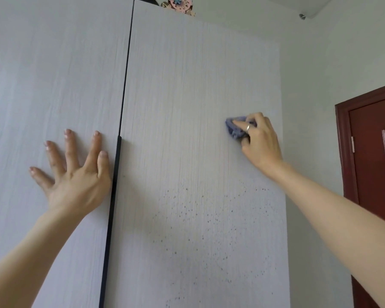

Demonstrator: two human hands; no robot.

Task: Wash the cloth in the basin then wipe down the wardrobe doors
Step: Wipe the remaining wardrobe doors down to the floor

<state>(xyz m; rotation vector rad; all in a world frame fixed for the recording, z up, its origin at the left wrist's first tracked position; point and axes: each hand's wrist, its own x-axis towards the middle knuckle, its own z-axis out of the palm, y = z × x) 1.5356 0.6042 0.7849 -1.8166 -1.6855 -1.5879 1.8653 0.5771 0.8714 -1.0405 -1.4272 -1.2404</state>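
Two pale wood-grain wardrobe doors fill the view, the left door [53, 74] and the right door [187, 85], split by a dark vertical gap. My right hand [259, 141] grips a bunched purple-blue cloth [235, 128] and presses it against the right door near its right edge. My left hand [73, 172] lies flat on the left door with fingers spread, just beside the gap. Small dark specks dot the lower half of the right door [209, 230]. The basin is out of view.
A black strip handle [111, 218] runs down the gap between the doors. A dark red room door [373, 152] stands at the right, past a white wall [309, 107]. A pink ornament [179, 4] sits on top of the wardrobe.
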